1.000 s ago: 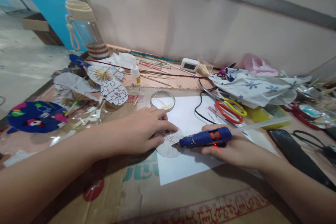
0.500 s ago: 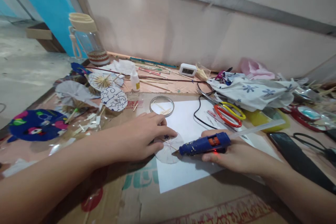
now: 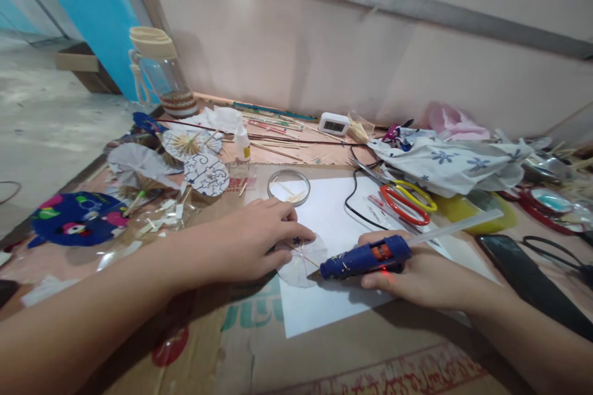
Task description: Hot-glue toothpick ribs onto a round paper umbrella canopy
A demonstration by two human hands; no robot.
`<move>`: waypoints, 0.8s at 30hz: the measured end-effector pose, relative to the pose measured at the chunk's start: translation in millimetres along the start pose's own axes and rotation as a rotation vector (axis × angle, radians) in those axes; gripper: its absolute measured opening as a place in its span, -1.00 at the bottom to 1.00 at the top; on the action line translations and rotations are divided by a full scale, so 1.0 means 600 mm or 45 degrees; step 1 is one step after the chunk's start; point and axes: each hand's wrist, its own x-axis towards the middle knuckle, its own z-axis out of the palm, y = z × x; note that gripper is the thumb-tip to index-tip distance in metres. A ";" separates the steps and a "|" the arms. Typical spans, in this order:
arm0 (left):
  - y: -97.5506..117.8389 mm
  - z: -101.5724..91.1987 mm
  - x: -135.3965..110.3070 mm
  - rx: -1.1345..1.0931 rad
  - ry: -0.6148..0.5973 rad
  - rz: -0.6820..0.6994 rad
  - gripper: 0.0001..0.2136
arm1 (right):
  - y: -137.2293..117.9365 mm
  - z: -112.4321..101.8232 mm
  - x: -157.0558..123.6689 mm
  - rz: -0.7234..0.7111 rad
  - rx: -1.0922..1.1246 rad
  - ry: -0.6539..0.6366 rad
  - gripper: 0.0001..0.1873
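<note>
In the head view my right hand [image 3: 407, 278] is closed round a blue hot glue gun [image 3: 359, 259] with a long clear glue stick [image 3: 456, 226] out of its back. Its nozzle is at the lower right edge of a thin, whitish round umbrella canopy [image 3: 296, 271]. Thin sticks spread from the middle of this disc. My left hand [image 3: 257, 237] pinches the disc's left side between thumb and forefinger, partly hiding it. The disc lies over a white paper sheet [image 3: 319, 315] on the cardboard [image 3: 259, 358].
A shallow round dish [image 3: 289, 188] with small sticks stands behind my left hand. Scissors [image 3: 405, 203], printed cloth [image 3: 454, 160] and a black phone [image 3: 514, 271] lie to the right. Little umbrellas [image 3: 206, 174], a glue bottle [image 3: 241, 143] and a drinking bottle [image 3: 162, 74] are at left.
The glue gun's nozzle has shifted slightly right towards the disc's edge. My left hand keeps its hold on the disc. The whole view has moved a little.
</note>
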 end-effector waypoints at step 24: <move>-0.005 0.002 0.006 0.026 -0.008 0.017 -0.58 | -0.001 -0.006 0.001 -0.096 0.031 -0.025 -0.65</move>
